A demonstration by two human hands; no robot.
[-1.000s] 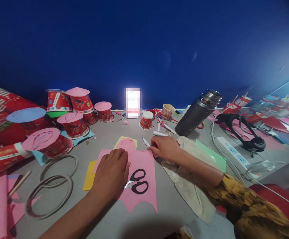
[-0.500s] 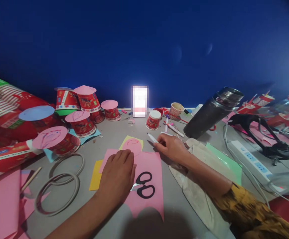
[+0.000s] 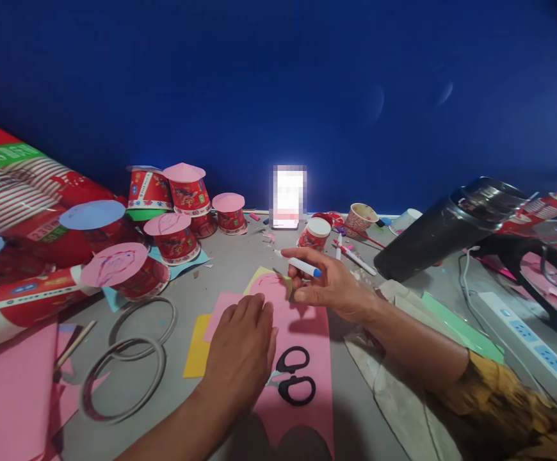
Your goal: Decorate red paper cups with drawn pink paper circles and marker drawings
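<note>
My left hand (image 3: 242, 346) lies flat on a pink paper sheet (image 3: 314, 326), fingers stretched out and pressing it down. Black-handled scissors (image 3: 296, 388) rest on the sheet beside it, their blades partly hidden under the hand. In my right hand (image 3: 339, 288) is a white marker with a blue end (image 3: 302, 264), held between thumb and fingers above the paper. Just below it lies a pink paper circle (image 3: 266, 282) with a few red marks, on a yellow paper piece (image 3: 254, 279). A second, darker yellow paper (image 3: 196, 349) shows left of my left hand.
Red paper cups with paper discs (image 3: 171, 238) crowd the left, near two tape rings (image 3: 125, 378). At the back stand a lit phone (image 3: 288, 195) and a white-topped cup (image 3: 314, 232). A tilted black flask (image 3: 442, 224), a cloth (image 3: 394, 378) and a power strip (image 3: 528, 336) occupy the right.
My right hand has lifted and moved toward the pink circle, the marker turned so its blue end shows. My left hand stays on the paper. The whole view has shifted slightly.
</note>
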